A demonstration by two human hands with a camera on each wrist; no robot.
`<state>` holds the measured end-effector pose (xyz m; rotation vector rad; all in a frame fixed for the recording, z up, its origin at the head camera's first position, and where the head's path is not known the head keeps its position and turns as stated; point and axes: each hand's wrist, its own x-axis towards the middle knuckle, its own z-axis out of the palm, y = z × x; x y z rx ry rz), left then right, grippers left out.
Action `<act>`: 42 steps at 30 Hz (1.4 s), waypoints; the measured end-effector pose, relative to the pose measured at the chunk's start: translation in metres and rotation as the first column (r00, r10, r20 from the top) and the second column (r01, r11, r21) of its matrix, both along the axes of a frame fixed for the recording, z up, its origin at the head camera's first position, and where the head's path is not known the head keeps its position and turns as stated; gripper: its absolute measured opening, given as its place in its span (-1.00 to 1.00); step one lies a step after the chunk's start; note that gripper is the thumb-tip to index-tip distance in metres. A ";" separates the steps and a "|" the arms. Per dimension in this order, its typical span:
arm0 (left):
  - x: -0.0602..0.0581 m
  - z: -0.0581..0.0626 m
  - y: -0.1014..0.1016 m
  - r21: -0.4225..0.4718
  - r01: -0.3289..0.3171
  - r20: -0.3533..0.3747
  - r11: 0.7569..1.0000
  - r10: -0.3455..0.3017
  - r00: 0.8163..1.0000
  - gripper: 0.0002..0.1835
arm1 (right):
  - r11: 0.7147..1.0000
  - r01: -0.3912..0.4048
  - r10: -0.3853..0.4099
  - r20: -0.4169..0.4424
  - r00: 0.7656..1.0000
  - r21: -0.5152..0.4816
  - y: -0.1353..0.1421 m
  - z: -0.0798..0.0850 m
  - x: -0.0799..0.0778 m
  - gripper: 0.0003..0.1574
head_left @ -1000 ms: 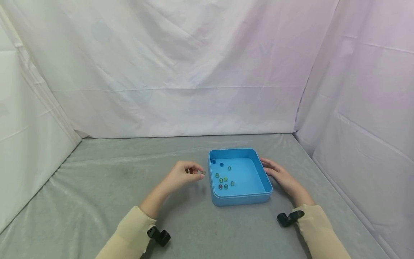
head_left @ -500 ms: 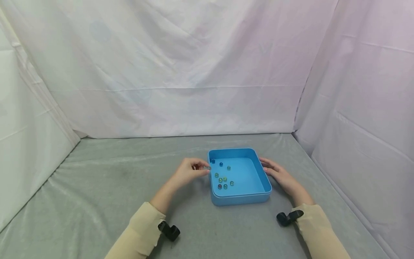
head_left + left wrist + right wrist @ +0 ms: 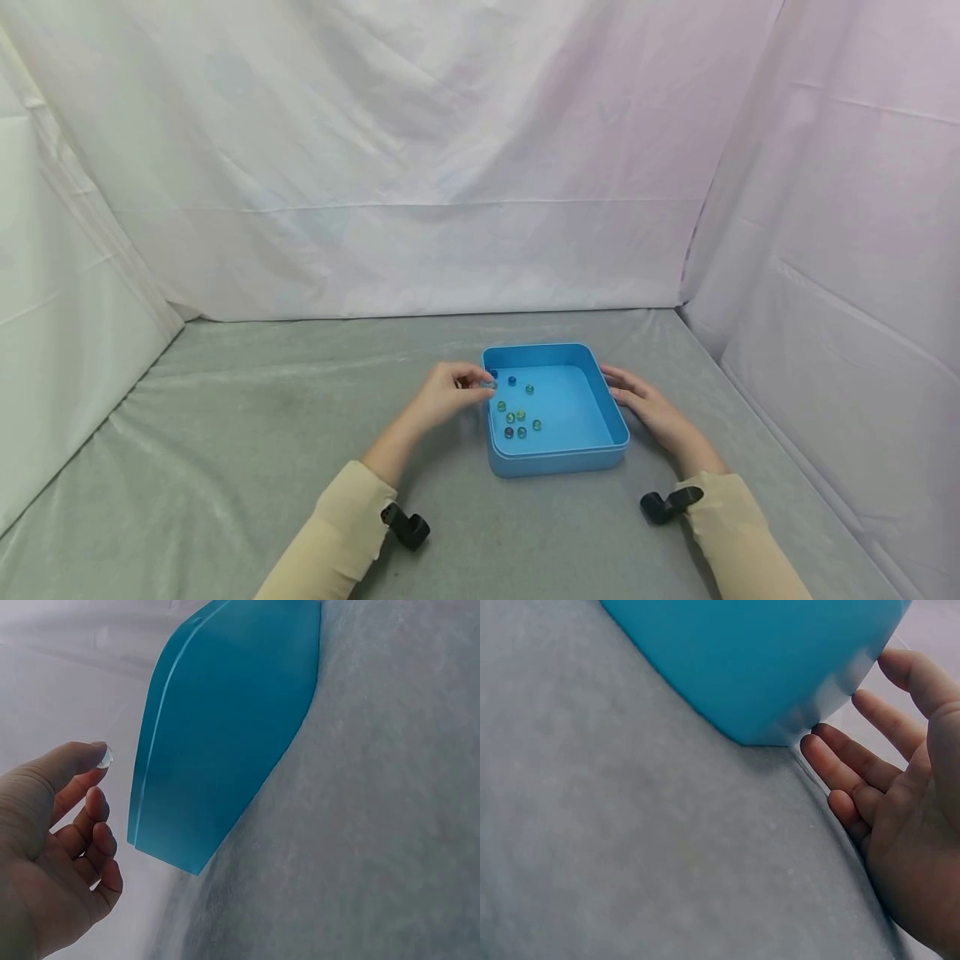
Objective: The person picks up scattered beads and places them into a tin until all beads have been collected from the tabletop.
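My left hand (image 3: 442,397) pinches a small clear marble (image 3: 106,757) between thumb and index finger, its fingertips over the left rim of a blue square box (image 3: 558,462). In the left wrist view the other fingers curl loosely below the marble. Inside the box several glass marbles (image 3: 521,415) lie toward the left side, in green, yellowish, dark red and blue. My right hand (image 3: 656,414) rests along the box's right side, fingertips at its outer wall. The right wrist view has those fingers (image 3: 831,761) spread and relaxed against the blue wall.
Grey cloth (image 3: 247,450) covers the table under the box. White curtains (image 3: 420,167) hang behind and on both sides. Each wrist wears a small black camera, such as the one on the left sleeve (image 3: 406,527).
My left hand has moved right, from beside the box to over its left rim, with the marble still pinched. The right hand stays against the box.
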<state>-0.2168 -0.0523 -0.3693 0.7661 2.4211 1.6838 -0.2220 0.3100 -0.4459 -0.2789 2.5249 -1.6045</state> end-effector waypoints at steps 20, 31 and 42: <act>-0.041 -0.032 0.024 -0.056 -0.022 -0.019 0.998 0.021 1.000 -0.85 | 1.000 0.015 -0.015 0.001 1.000 0.010 0.000 0.000 0.001 -0.27; -0.050 -0.033 0.033 -0.085 -0.029 -0.033 0.996 0.027 0.999 -0.86 | 0.999 0.030 -0.030 0.008 1.000 0.018 0.001 -0.002 -0.001 -0.23; -0.050 -0.036 0.038 -0.114 -0.018 -0.049 0.993 0.012 0.999 -0.87 | 0.999 0.031 -0.031 0.016 0.999 0.010 -0.002 -0.003 -0.001 -0.27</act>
